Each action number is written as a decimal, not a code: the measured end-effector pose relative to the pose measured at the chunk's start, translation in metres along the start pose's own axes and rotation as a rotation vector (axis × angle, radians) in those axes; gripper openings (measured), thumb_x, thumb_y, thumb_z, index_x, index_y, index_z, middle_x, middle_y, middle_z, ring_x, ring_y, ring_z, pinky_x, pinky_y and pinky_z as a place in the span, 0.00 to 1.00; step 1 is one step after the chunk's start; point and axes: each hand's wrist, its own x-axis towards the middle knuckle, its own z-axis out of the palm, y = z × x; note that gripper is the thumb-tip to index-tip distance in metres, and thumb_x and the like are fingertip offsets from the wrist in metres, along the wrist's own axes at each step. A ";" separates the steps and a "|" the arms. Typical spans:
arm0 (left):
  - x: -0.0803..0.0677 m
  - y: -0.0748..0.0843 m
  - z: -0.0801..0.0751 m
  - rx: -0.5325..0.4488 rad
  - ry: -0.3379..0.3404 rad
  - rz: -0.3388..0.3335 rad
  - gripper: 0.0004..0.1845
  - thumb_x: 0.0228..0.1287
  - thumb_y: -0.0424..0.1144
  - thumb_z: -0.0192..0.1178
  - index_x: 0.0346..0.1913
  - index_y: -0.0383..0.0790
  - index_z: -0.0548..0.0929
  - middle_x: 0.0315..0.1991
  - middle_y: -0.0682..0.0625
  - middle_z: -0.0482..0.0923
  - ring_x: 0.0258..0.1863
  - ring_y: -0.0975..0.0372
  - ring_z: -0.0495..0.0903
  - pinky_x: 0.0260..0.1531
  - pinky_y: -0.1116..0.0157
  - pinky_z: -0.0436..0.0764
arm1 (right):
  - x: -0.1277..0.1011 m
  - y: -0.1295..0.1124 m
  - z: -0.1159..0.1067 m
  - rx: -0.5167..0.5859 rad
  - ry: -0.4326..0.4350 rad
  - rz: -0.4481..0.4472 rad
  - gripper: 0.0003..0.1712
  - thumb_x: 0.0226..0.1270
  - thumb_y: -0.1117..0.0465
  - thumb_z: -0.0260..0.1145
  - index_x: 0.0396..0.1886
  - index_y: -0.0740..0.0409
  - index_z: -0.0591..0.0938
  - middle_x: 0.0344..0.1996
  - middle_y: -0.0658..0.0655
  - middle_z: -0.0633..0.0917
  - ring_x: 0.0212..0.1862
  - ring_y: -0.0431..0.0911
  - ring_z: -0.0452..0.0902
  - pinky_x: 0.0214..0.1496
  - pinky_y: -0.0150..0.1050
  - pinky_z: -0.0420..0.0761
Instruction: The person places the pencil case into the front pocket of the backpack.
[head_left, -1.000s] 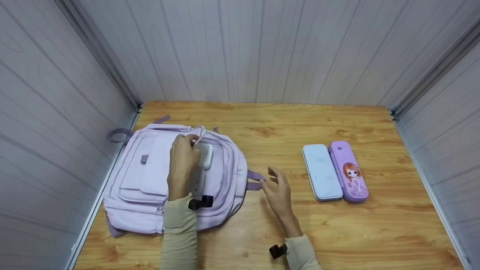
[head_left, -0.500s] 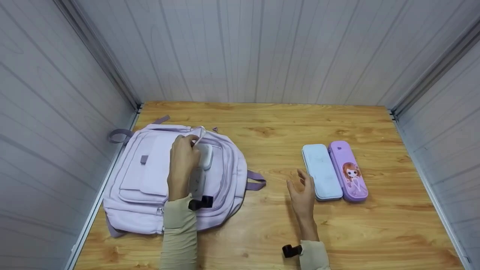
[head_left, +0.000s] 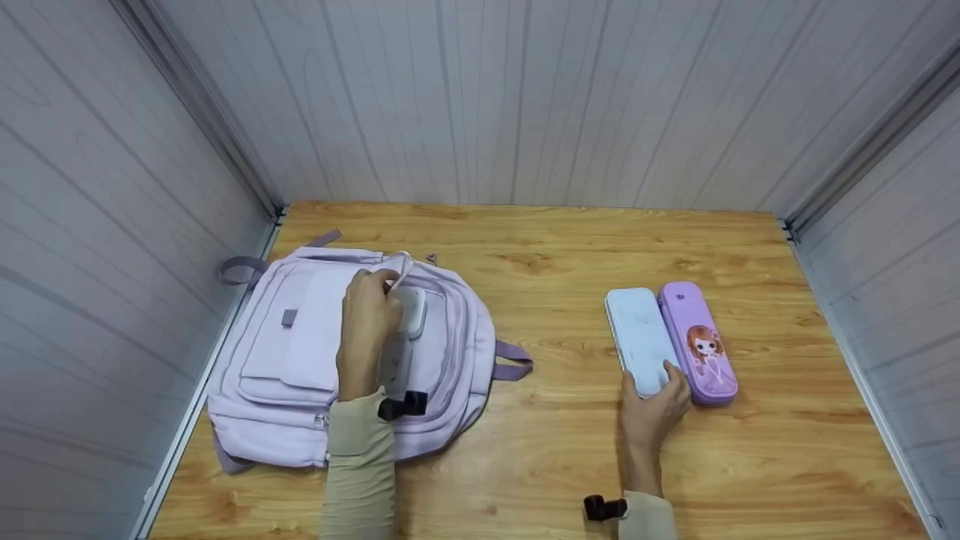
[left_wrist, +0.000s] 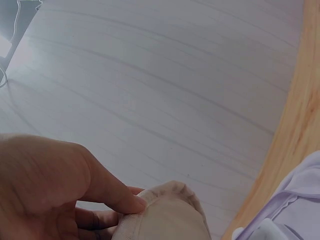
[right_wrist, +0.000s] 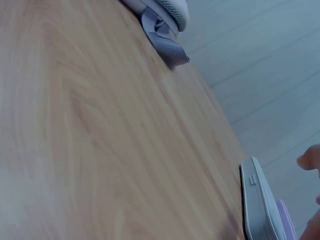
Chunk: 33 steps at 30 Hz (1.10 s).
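A lilac backpack lies on the table at the left. My left hand pinches the edge of its front fabric between thumb and fingers, holding it up; the left wrist view shows this raised fabric close up. White, rounded objects sit in the opened part, partly hidden by the hand. At the right, my right hand is over the near end of a light blue pencil case, thumb at one side and fingers at the other. In the right wrist view a fingertip shows apart from the case.
A purple pencil case with a cartoon figure lies right beside the blue one. The backpack's top loop points toward the middle of the wooden table. Pale panel walls stand at the back and both sides.
My right hand has moved from the backpack's loop rightward to the near end of the light blue pencil case. The left hand keeps its pinch on the backpack fabric.
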 end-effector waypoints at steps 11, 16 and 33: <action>0.000 0.002 0.001 -0.014 -0.005 -0.014 0.20 0.55 0.24 0.48 0.50 0.31 0.82 0.38 0.37 0.77 0.39 0.48 0.76 0.42 0.52 0.74 | 0.008 0.008 -0.011 -0.075 -0.093 0.182 0.48 0.52 0.57 0.74 0.68 0.65 0.60 0.66 0.71 0.60 0.67 0.65 0.52 0.69 0.57 0.50; -0.001 0.000 0.001 -0.003 0.005 -0.002 0.20 0.55 0.24 0.49 0.50 0.30 0.82 0.37 0.37 0.78 0.39 0.48 0.76 0.41 0.52 0.74 | 0.008 0.013 -0.011 -0.090 -0.097 0.178 0.51 0.49 0.58 0.75 0.68 0.67 0.58 0.66 0.72 0.59 0.68 0.66 0.50 0.69 0.59 0.47; -0.001 0.000 0.001 -0.007 -0.002 -0.008 0.20 0.55 0.25 0.49 0.50 0.31 0.82 0.38 0.36 0.77 0.40 0.47 0.77 0.43 0.51 0.74 | 0.016 0.020 -0.011 -0.141 -0.222 0.214 0.62 0.48 0.58 0.75 0.74 0.67 0.45 0.69 0.75 0.51 0.71 0.69 0.45 0.71 0.59 0.45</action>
